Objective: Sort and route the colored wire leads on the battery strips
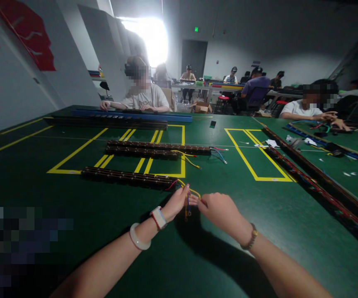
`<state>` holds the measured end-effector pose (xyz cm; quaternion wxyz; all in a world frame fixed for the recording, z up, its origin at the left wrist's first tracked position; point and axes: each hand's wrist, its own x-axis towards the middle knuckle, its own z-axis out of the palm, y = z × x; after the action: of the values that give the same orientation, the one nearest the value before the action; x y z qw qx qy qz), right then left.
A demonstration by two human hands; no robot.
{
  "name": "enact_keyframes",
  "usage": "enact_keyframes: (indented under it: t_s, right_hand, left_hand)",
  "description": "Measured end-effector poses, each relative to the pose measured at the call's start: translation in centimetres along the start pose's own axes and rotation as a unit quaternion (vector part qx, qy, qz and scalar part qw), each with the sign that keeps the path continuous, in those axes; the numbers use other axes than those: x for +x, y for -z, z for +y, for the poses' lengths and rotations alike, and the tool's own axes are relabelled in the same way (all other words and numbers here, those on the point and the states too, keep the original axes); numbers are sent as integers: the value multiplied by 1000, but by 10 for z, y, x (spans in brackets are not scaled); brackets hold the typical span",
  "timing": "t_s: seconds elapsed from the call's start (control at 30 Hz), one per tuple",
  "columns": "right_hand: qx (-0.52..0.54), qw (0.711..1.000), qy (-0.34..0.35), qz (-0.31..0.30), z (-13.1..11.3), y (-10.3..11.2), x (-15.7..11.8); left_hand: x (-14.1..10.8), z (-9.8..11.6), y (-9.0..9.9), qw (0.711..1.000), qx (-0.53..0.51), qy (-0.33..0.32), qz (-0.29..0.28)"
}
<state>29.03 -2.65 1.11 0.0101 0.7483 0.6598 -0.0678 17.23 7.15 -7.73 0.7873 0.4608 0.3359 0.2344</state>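
A long black bar (129, 178) with thin bright lines along its top lies nearest me, coloured wires coming out of its right end. My left hand (176, 203) is closed on those wires, with lugged ends hanging below the fingers. In a pinch, my right hand (219, 210) grips a yellow wire (195, 192) from the same bundle; its tip is hidden in the fingers. Just beyond, two similar black bars (154, 149) lie side by side, with yellow, red and blue wires loose at their right ends.
Yellow tape (183, 151) marks rectangles on the green table (119, 240). A blue rail (179, 117) and another dark bar (104, 122) lie at the far edge, before a seated person. More wired bars (309, 178) and paper scraps (271, 143) lie at right, near another person's hands.
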Motion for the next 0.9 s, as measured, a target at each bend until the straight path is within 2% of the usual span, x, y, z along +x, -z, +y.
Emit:
enact_keyframes:
  t_s: [0.13, 0.2, 0.27, 0.43, 0.5, 0.57, 0.63, 0.73, 0.83, 0.9]
  right_hand:
    - [-12, 995, -77, 62, 29, 0, 22]
    - [-15, 991, -111, 78, 42, -10, 36]
    - [-3, 989, -134, 67, 51, -23, 49]
    - [39, 988, -150, 18, 59, -50, 64]
    - [32, 988, -152, 20, 61, -54, 64]
    - [8, 989, -140, 54, 62, -53, 61]
    - [-18, 988, -94, 120, 64, -50, 56]
    - [-17, 979, 53, 196, 62, -46, 46]
    - [9, 956, 214, 199, 52, -47, 38]
    - [13, 938, 289, 191, 43, -51, 36]
  left_hand:
    - [1, 0, 3, 999, -21, 6, -28]
    - [1, 2, 6, 998, -29, 21, -46]
    - [1, 4, 9, 997, -40, 30, -57]
    - [0, 10, 12, 993, -63, 57, -84]
    - [0, 11, 12, 990, -78, 67, -94]
    - [0, 13, 12, 987, -103, 73, -99]
    - [1, 13, 13, 983, -128, 76, -103]
    - [3, 10, 15, 979, -152, 75, -115]
    - [5, 6, 18, 974, -172, 65, -133]
    - [7, 4, 18, 974, -180, 54, -128]
